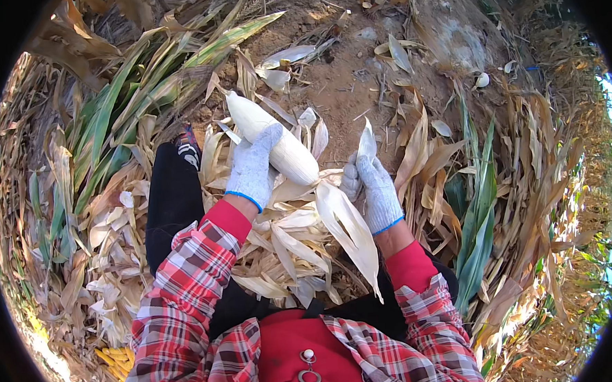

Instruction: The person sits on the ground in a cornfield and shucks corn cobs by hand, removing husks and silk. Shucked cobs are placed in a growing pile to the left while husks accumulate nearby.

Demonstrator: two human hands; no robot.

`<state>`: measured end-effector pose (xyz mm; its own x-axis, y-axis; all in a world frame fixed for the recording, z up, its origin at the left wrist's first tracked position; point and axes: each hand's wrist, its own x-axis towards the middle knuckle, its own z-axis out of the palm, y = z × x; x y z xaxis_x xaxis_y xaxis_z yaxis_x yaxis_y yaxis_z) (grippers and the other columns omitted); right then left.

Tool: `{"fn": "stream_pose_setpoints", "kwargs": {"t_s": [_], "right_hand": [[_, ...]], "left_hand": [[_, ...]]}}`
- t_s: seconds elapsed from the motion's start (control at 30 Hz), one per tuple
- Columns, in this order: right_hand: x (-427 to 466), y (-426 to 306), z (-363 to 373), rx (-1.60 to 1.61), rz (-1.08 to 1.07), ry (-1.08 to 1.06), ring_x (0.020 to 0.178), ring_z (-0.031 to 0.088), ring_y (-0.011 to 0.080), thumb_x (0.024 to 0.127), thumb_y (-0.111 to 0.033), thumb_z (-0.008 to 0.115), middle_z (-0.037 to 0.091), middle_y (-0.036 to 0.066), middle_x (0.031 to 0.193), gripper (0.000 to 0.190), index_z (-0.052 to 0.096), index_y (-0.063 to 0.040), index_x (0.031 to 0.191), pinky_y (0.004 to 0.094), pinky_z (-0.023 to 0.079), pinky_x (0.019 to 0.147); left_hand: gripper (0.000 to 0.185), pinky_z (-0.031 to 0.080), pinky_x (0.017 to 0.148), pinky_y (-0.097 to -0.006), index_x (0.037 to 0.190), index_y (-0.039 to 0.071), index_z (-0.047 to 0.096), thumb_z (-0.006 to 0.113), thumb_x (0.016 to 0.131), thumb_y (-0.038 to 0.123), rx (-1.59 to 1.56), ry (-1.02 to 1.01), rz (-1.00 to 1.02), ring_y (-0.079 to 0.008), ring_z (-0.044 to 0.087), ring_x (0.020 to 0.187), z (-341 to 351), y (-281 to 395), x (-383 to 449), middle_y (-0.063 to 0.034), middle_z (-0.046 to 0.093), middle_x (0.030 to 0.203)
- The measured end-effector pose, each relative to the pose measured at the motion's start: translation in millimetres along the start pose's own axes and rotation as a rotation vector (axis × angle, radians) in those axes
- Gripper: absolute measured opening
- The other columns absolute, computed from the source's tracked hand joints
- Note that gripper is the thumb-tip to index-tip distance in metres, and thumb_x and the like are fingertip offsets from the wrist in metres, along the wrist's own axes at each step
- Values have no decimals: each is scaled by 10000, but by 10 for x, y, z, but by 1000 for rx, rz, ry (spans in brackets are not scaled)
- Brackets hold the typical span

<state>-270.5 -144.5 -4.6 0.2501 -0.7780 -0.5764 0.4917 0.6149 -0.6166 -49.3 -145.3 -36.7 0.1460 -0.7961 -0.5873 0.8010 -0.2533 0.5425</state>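
Note:
My left hand (255,165), in a white knit glove with a blue cuff edge, grips an ear of corn (288,155) wrapped in pale inner husk, its tip towards the upper left. Peeled husk leaves (347,230) hang from the ear's base, down and to the right. My right hand (370,187), gloved the same way, is just right of the base. Its fingers are closed around a strip of dry husk (367,138) that points upward. Whether this strip joins the ear cannot be told.
Dry husks (288,244) lie heaped between the legs. Corn stalks and leaves line the left (110,123) and right (479,223) sides. Several bare yellow ears (116,360) lie at the lower left. Brown soil (331,80) shows ahead, with scattered husk pieces.

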Motion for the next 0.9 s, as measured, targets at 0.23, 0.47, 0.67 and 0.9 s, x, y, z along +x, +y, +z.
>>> {"fn": "stream_pose_setpoints", "kwargs": {"t_s": [0.23,0.47,0.67,0.9], "right_hand": [[14,92,-483,-726,-70,-330,1239,548,237,882,-300,729,544,130,1386,665,446,-32,1421,355,446,1029],[-75,118,258,-1068,-523,-101,1067,640,346,832,-87,694,656,172,1173,480,574,-44,1295,372,517,928],[-108,36,487,-1471,-772,-208,1235,555,344,633,-321,888,590,183,1296,963,419,-53,1431,430,432,1059],[-114,74,415,-1597,-706,-106,1175,573,359,655,-350,884,575,196,1270,879,491,-26,1371,428,478,978]], "left_hand": [[488,517,962,-520,1273,56,511,732,881,246,-213,163,-56,-304,615,1083,-77,117,98,-120,595,1178],[473,542,911,-497,1263,83,520,715,900,315,-39,189,-114,-283,617,1066,24,-175,-89,-132,596,1188],[424,512,957,-472,1288,119,518,676,932,287,-335,-52,-208,-269,594,1119,-329,-456,146,-131,584,1224],[453,517,951,-422,1300,65,530,630,947,330,812,-291,154,-268,615,1112,-479,-565,279,-115,604,1259]]}}
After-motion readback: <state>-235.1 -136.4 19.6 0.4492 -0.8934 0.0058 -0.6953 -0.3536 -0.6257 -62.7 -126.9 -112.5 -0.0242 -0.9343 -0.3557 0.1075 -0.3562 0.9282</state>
